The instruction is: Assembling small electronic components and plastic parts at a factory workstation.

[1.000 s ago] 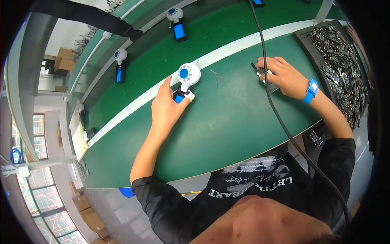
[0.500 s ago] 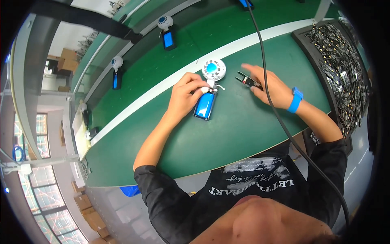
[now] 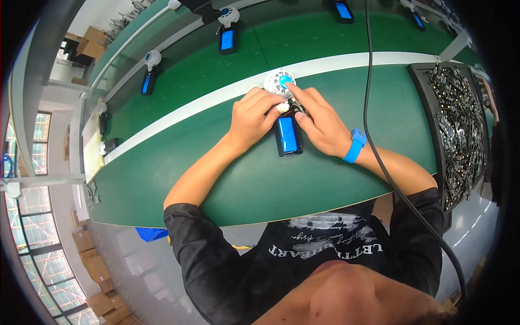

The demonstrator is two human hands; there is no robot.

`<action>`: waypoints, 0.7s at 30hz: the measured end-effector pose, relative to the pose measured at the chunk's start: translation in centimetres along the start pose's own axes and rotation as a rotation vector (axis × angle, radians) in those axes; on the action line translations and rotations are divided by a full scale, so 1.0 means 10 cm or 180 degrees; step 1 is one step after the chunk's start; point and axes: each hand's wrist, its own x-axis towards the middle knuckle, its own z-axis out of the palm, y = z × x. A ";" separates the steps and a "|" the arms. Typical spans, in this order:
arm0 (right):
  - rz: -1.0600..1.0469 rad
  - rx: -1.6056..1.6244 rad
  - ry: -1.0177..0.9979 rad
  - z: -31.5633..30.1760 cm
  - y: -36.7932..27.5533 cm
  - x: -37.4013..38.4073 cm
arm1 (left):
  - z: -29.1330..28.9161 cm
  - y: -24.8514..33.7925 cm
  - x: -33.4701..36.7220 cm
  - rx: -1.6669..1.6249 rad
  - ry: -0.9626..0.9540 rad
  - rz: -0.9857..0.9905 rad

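Observation:
In front of me on the green table (image 3: 233, 184) lies a device with a round white head (image 3: 275, 81) and a dark body whose front is a blue panel (image 3: 288, 136). My left hand (image 3: 252, 118) is closed, thumb and fingers pinching a small white piece (image 3: 283, 108) at the neck between head and body. From the other side my right hand (image 3: 325, 127) meets the same neck. Its index finger reaches to the head's blue centre, and a slim dark pronged part, mostly hidden, is gripped beneath the fingers.
A black tray (image 3: 425, 103) heaped with small dark metal parts (image 3: 460, 141) stands at the right. A black cable (image 3: 370, 81) hangs across, passing over my right forearm. Similar devices (image 3: 227, 39) stand along the far green strip, beyond a white rail (image 3: 206, 105).
My right hand has moved left, bringing the dark pronged part from beside the device to its neck. My left hand keeps its pinch there. The whole view has shifted a little.

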 end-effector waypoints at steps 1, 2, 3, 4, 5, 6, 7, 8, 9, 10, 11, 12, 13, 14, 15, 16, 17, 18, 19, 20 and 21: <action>0.0014 -0.0005 -0.0028 0.00 0.01 -0.02 | 0.02 0.03 0.01 0.0239 0.0086 0.0190; -0.0068 -0.0013 -0.0010 -0.01 0.03 -0.03 | 0.05 0.05 0.02 0.0479 0.0169 0.0380; -0.0150 -0.0019 0.0012 -0.01 0.05 -0.05 | 0.08 0.07 0.03 0.0471 0.0177 0.0354; -0.0233 -0.0024 0.0035 -0.02 0.06 -0.08 | 0.11 0.07 0.04 0.0609 0.0219 0.0553; -0.0228 -0.0022 0.0022 -0.03 0.07 -0.09 | 0.12 0.06 0.06 0.0756 0.0257 0.0764; -0.0219 -0.0052 0.0024 -0.03 0.07 -0.10 | 0.14 0.06 0.07 0.0904 0.0295 0.0978; -0.0212 -0.0081 0.0026 -0.04 0.08 -0.12 | 0.17 0.06 0.07 0.0908 0.0297 0.0970; -0.0208 -0.0110 0.0030 -0.06 0.08 -0.13 | 0.20 0.06 0.06 0.0941 0.0315 0.0977; -0.0214 -0.0108 0.0023 -0.08 0.09 -0.14 | 0.23 0.06 0.05 0.0976 0.0333 0.0986; -0.0177 -0.0142 0.0028 -0.12 0.10 -0.16 | 0.26 0.07 0.05 0.1019 0.0353 0.0994; -0.0142 -0.0176 0.0034 -0.16 0.11 -0.17 | 0.28 0.09 0.06 0.1035 0.0360 0.0988; -0.0108 -0.0211 0.0040 -0.20 0.13 -0.18 | 0.31 0.11 0.07 0.1019 0.0330 0.0957; -0.0122 -0.0209 0.0028 -0.22 0.15 -0.18 | 0.33 0.13 0.09 0.1001 0.0302 0.0926; -0.0103 -0.0233 0.0009 -0.24 0.18 -0.19 | 0.36 0.14 0.10 0.0983 0.0274 0.0895; -0.0074 -0.0254 -0.0008 -0.25 0.19 -0.20 | 0.38 0.14 0.12 0.0990 0.0275 0.0888; -0.0044 -0.0276 -0.0026 -0.27 0.20 -0.20 | 0.40 0.14 0.15 0.1054 0.0274 0.0929; -0.0046 -0.0274 -0.0037 -0.30 0.21 -0.20 | 0.41 0.14 0.17 0.1119 0.0273 0.0968; 0.0000 -0.0286 -0.0069 -0.33 0.21 -0.19 | 0.43 0.14 0.19 0.1183 0.0273 0.1005; 0.0045 -0.0299 -0.0103 -0.36 0.22 -0.18 | 0.44 0.14 0.21 0.1190 0.0277 0.0993; 0.0076 -0.0312 -0.0143 -0.40 0.23 -0.16 | 0.45 0.14 0.24 0.1216 0.0200 0.1016; 0.0060 -0.0310 -0.0165 -0.45 0.24 -0.14 | 0.45 0.14 0.27 0.1242 0.0122 0.1037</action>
